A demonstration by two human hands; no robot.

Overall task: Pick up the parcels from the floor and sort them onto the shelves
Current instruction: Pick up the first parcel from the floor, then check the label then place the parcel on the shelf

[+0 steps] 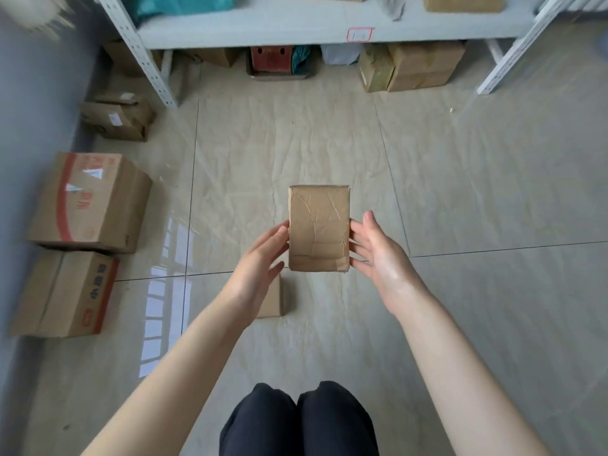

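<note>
I hold taped parcel (318, 228) between left hand (260, 258) and right hand (378, 251) | unshelved | floor (493, 192) boxes (88, 202) remain

taped parcel (318, 228) held between left hand (260, 258) and right hand (378, 251) | above tiled floor (460, 192) | shelf (296, 31) ahead

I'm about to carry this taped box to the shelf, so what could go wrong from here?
The taped box is only pinched between the left hand and right hand with open fingers, so it might slip. A small box sits on the floor beneath, possibly a tripping hazard.
</note>
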